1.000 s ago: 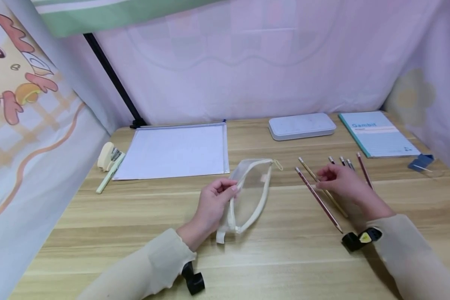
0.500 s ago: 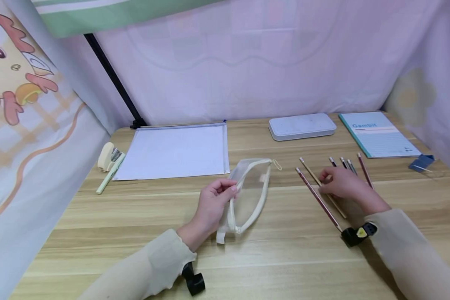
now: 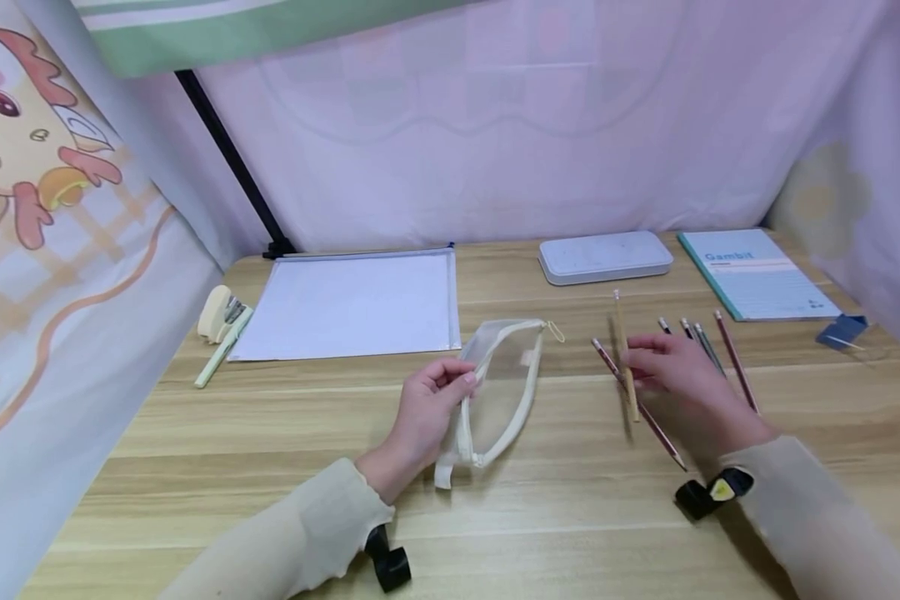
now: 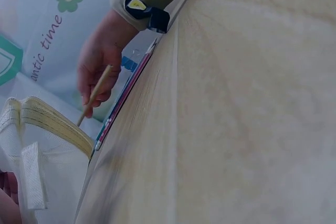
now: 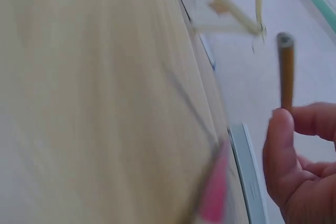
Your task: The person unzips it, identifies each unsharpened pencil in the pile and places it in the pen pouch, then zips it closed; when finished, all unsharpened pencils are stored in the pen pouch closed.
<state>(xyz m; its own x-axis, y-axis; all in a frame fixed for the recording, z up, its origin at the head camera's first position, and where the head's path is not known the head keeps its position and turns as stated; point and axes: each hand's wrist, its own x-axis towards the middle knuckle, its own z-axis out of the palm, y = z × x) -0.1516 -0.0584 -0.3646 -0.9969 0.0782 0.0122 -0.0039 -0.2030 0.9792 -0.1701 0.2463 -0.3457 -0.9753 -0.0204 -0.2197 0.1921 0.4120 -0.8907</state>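
Note:
My left hand [image 3: 427, 408] grips the near side of a sheer mesh zip pouch [image 3: 502, 392], whose cream zipper gapes wide. Between thumb and fingers my right hand [image 3: 678, 379] pinches a yellowish pencil [image 3: 619, 333], raised off the table with its shadow beside it. In the right wrist view the pencil's blunt end [image 5: 286, 72] sticks up past the thumb. Under the held pencil in the head view lies a dark red pencil [image 3: 660, 433]. Another dark red pencil [image 3: 737, 362] and several darker pencils [image 3: 705, 342] lie beyond the right hand, partly hidden by it.
At the back stand a pale tin case [image 3: 606, 257] and a notebook [image 3: 761, 275], with a small blue item [image 3: 842, 329] near it. A white document folder [image 3: 348, 304] lies back left, beside a cream stapler [image 3: 217, 315] and a light green pen [image 3: 222, 350].
My right hand has taken hold of the yellowish pencil and lifted it, turning it more upright and a little leftward. The left hand and pouch stay put.

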